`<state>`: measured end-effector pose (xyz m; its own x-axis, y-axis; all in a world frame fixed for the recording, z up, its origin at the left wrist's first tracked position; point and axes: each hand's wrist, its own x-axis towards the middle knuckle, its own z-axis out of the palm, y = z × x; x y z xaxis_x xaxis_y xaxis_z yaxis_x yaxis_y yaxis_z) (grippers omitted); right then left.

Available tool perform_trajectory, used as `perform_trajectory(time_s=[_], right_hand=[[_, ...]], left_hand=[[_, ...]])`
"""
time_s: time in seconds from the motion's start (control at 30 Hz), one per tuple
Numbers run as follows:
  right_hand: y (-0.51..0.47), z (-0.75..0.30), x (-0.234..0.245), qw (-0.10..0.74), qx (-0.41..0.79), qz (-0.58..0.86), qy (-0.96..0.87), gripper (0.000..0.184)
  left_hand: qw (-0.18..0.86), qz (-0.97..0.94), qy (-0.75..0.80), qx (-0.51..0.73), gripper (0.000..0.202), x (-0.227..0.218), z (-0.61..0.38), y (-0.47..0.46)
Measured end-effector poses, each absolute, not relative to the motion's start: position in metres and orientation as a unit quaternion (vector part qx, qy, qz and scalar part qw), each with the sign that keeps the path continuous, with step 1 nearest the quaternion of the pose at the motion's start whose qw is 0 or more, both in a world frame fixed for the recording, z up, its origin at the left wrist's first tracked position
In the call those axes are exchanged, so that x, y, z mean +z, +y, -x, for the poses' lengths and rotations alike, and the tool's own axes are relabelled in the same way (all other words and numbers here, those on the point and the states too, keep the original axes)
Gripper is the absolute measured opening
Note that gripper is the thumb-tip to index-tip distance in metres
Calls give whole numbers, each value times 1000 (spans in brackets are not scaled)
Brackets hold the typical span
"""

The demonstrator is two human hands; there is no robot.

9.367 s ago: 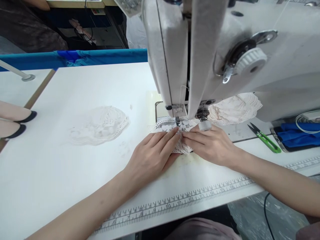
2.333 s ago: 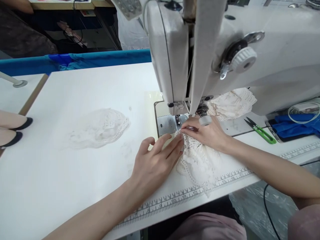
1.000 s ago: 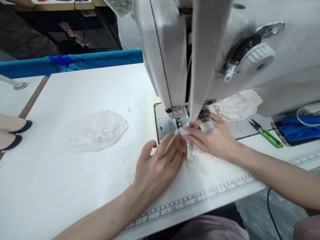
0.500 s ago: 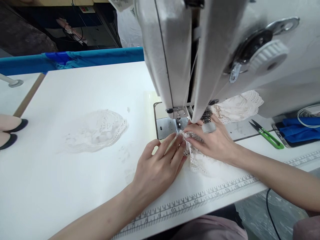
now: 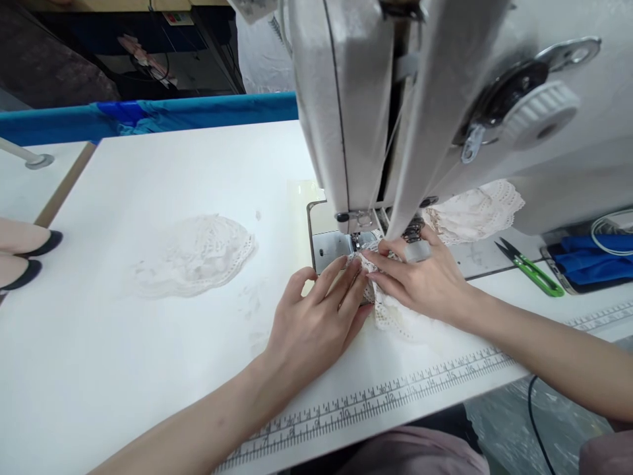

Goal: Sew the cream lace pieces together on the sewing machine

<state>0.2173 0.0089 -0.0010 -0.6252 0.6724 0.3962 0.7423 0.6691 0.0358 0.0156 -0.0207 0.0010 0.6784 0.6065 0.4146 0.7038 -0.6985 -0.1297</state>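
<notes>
White eyelet lace fabric (image 5: 390, 315) lies bunched at the presser foot (image 5: 355, 242) of a sewing machine (image 5: 341, 112). My left hand (image 5: 316, 316) is closed on the near left edge of the lace, fingertips just in front of the foot. From the right, my right hand (image 5: 420, 270) grips the same lace, thumb and fingers close beside the foot and partly behind the machine's head. The fingers cover some of the fabric, and the needle tip cannot be made out.
Another white lace piece (image 5: 198, 254) lies on the left of the white table (image 5: 163, 369). More lace (image 5: 477, 211) rests under the machine arm. Green thread snips (image 5: 531, 267) and blue cloth (image 5: 593, 260) are at right. A printed ruler (image 5: 366, 409) runs along the front edge.
The lace at the presser foot has shifted slightly and looks flatter. My right fingers have spread a little beside the foot; my left hand stays nearly in place. The whole view has moved slightly.
</notes>
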Motion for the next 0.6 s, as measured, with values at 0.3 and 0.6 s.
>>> perform_trajectory(time_s=[0.3,0.6], right_hand=[[10,-216,1,147,-173,403,-887,32],[12,-216,0,152,-188,405,-882,27]], left_hand=[[154,901,-367,-170,29,-2,-17,-21],[171,895,-376,-167,29,-3,-17,-20]])
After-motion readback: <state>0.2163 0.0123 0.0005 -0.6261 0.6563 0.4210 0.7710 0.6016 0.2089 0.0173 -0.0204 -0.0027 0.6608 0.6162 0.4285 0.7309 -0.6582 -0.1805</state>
